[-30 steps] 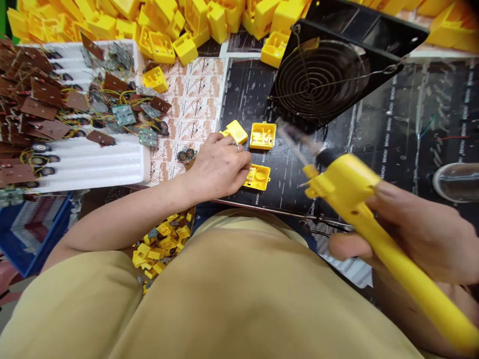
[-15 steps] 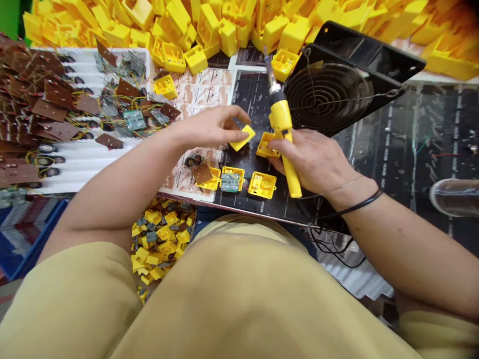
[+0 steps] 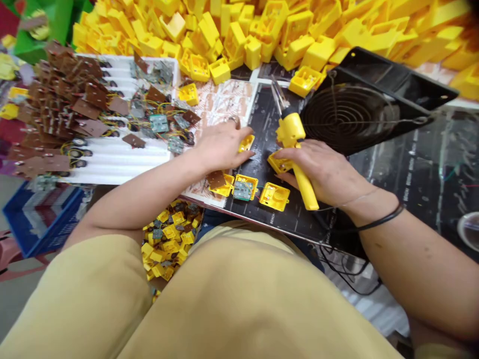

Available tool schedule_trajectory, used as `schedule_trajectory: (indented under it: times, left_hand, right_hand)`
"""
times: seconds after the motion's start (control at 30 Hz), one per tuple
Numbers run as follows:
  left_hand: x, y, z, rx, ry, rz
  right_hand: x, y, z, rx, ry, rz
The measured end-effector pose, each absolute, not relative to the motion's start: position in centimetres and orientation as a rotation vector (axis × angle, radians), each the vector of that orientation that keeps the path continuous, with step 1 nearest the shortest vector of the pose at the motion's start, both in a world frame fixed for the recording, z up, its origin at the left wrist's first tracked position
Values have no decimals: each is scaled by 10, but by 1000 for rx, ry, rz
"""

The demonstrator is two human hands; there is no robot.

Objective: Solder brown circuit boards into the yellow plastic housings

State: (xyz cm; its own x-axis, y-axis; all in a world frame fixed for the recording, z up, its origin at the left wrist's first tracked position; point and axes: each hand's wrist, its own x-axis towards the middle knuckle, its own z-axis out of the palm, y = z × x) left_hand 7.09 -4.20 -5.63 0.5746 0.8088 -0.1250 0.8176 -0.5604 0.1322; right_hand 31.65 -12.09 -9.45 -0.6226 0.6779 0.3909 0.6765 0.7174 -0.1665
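Note:
My left hand (image 3: 220,145) rests palm down on the black mat (image 3: 262,112), fingers closed on a small yellow cover (image 3: 246,143). My right hand (image 3: 325,169) grips a yellow soldering iron (image 3: 296,152) with its tip pointing away from me, and its fingers also touch a yellow open case (image 3: 279,163). Near the table's front edge lie three yellow cases in a row: one with a brown board (image 3: 219,181), one with a green circuit board (image 3: 243,188), one with a round grille (image 3: 275,196).
A black fan with a wire guard (image 3: 355,112) stands tilted at the right. A heap of yellow housings (image 3: 262,30) fills the back. A white foam tray (image 3: 116,154) at left holds brown boards and wired parts. A box of small yellow pieces (image 3: 170,239) sits below the table edge.
The right hand brought the soldering iron in from the lower right to the mat and onto the open case. The left hand lifted the yellow cover, then lowered it onto the mat.

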Motion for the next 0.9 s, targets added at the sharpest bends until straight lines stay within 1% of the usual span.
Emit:
schedule_trajectory:
  times: [0.07,0.17,0.3,0.37,0.47,0.57,0.63,0.7,0.77,0.8,0.83,0.9]
  left_hand:
    - [78,-50,-54,2623,1242,-163]
    - [86,-58,-53,2615,892,-105]
    - [82,-61,-50,2564,687,18]
    - [67,-51,-47,2589,810,90]
    - [29,-19,-43,2719,1245,189]
    - [-8,12,-37,2781,1604,100]
    - [-24,22,-28,2716,1717,108]
    - [-31,23,-17,2545,1704,388]
    - [-31,18,-6,2302,1571,729]
    - [-28,15,-2,2193,1472,836]
    - [-23,12,0,2109,1376,869]
    - [-9,6,1,2013,1198,814]
  right_hand:
    - [314,-123,-94,-1080,-2476,-120]
    - [311,-129,-91,-1086,-2417,-285]
    - [310,-138,-86,-1038,-2424,-297]
    - [310,-140,-85,-1028,-2404,-241]
    - [307,-137,-85,-993,-2353,-110]
    - [298,-128,-88,-961,-2361,-9]
    - [291,-122,-93,-964,-2373,106]
    - [285,-119,-100,-974,-2370,215]
    - [283,-119,-104,-978,-2356,262]
    - [283,-121,-104,-976,-2353,254]
    - [283,-123,-102,-973,-2348,247]
    - [283,-126,-93,-981,-2307,217]
